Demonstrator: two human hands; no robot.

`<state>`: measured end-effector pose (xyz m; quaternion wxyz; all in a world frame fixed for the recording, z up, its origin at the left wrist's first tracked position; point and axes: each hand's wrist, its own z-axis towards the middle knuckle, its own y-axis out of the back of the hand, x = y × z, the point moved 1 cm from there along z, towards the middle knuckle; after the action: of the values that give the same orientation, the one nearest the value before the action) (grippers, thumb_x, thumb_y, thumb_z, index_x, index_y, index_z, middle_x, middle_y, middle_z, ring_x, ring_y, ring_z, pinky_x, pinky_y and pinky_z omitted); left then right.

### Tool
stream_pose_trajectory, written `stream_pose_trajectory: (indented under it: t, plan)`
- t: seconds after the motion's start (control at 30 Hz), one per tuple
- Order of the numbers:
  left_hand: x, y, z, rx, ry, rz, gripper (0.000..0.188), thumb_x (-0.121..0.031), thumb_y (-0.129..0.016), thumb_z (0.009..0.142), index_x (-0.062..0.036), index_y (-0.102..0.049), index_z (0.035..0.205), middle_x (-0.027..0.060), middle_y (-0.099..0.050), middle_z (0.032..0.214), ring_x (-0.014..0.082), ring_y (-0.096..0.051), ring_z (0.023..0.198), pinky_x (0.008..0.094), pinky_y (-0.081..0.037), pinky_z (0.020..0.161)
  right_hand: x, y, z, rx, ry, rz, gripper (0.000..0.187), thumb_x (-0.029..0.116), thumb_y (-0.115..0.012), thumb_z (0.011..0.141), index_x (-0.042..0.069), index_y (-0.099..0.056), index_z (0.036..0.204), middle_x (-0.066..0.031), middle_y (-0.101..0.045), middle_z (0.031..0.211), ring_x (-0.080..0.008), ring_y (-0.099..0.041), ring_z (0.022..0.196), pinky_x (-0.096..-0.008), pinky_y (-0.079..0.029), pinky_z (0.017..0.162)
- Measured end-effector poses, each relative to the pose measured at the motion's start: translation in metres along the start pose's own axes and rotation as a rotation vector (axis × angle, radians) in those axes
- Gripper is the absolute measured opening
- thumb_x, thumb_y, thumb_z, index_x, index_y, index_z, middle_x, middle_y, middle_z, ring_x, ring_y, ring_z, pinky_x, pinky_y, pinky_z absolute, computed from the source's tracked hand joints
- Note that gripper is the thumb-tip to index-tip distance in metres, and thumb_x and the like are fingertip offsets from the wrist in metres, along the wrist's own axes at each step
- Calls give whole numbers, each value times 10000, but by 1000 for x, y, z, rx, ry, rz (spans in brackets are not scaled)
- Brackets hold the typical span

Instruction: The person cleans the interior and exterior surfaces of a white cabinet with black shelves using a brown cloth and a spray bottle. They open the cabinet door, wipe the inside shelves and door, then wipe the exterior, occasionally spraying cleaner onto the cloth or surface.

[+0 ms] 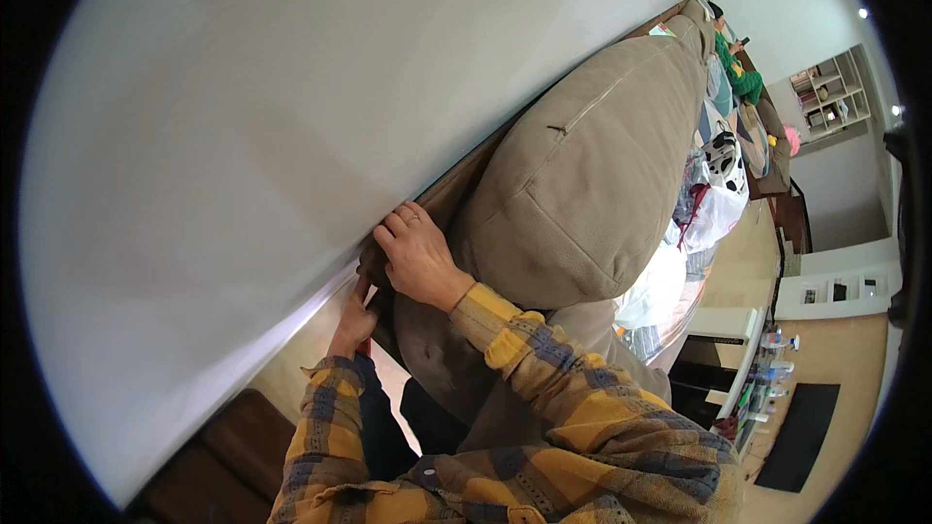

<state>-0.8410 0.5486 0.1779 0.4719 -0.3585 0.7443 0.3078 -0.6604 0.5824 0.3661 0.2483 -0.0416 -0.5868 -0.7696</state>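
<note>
My right hand (423, 258), with a ring on one finger, is bent over the top edge of the brown sofa back (464, 179), close to the wall. Its fingers are curled on the fabric. Lower down, my left hand (355, 318) is at the end corner of the sofa back, its fingers closed around the fabric edge and partly hidden by it. Beside my right hand a large grey-brown cushion (581, 180) with a zipper along its side leans on the sofa. My right forearm passes in front of the sofa's arm end.
A pale wall (243, 136) runs along the sofa's back. Plastic bags (714, 213) and bedding lie past the cushion. A person in green (746, 83) sits at the far end. A brown leather seat (228, 446) stands at lower left, a counter with bottles (777, 369) at right.
</note>
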Motion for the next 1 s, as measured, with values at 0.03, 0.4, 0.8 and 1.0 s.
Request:
stream_pose_trajectory:
  t: [0.03, 0.4, 0.8, 1.0]
  plan:
    - [-7, 2, 4, 45, 40, 34, 707, 55, -562, 782, 6, -364, 1459, 179, -498, 1419, 295, -411, 1372, 360, -290, 1148, 1, 1, 1, 15, -9, 23, 286, 54, -622, 671, -18, -641, 947, -172, -596, 991, -346, -542, 1038, -456, -357, 1061]
    - [-13, -12, 8, -46, 87, -71, 589, 54, -575, 787, 16, -466, 1365, 150, -590, 1308, 260, -550, 1236, 365, -424, 1036, -3, -12, -9, -102, -4, 43, 211, 35, -604, 673, -22, -632, 874, -184, -606, 921, -356, -554, 988, -471, -320, 1090]
    - [-15, -24, -2, -28, 177, -176, 459, 110, -555, 811, 31, -547, 1263, 107, -613, 1250, 226, -569, 1173, 350, -443, 995, -14, -6, -16, -13, 58, 136, 125, 7, -590, 654, 2, -592, 779, -181, -624, 814, -341, -556, 885, -421, -393, 906]
    - [-13, -27, -18, -87, 151, 33, 400, 46, -562, 829, 53, -573, 1229, 148, -649, 1195, 246, -592, 1139, 352, -449, 970, -14, -4, -30, -110, 116, 165, 152, 43, -604, 647, -13, -596, 789, -175, -617, 845, -334, -562, 898, -408, -412, 902]
